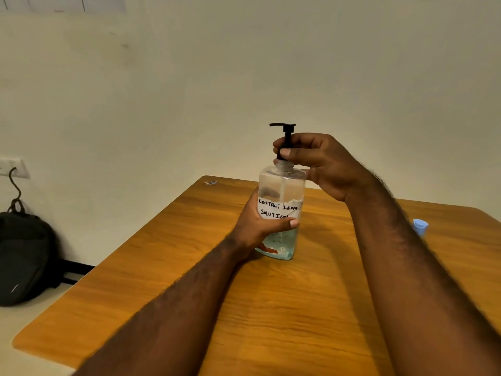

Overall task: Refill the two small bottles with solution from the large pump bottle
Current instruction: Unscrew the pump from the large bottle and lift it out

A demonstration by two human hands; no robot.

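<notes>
- Clear plastic made up the large pump bottle, which stood upright on the wooden tabletop with only a shallow pool of bluish solution in its base and a handwritten label reading contact lens solution.
- The left grip was wrapped round the bottle's middle, thumb laid across the label's lower edge, steadying it against the tabletop.
- Directly above that one, the right grip pinched the black collar of the pump between thumb and fingertips, with the spout poking out above the fingers.
- Just beneath the right grip the threaded neck showed bare, and the collar sat clear of it. I judged the pump unscrewed rather than seated.
- To my eye the step in hand was opening the big bottle, and no filling looked to be under way.
- Beyond the right forearm, well apart from both grips, a small pale-blue thing stood on the tabletop, half hidden by the arm. I could not tell whether it was a cap or one of the small bottles.
- The next move seemed to call for a straight upward lift, so that the pump came out of the neck without dripping, while the left grip kept the bottle planted. After that a small bottle would have to be brought close.
- Far out on the left grip's side, a black backpack slumped on the floor.
</notes>
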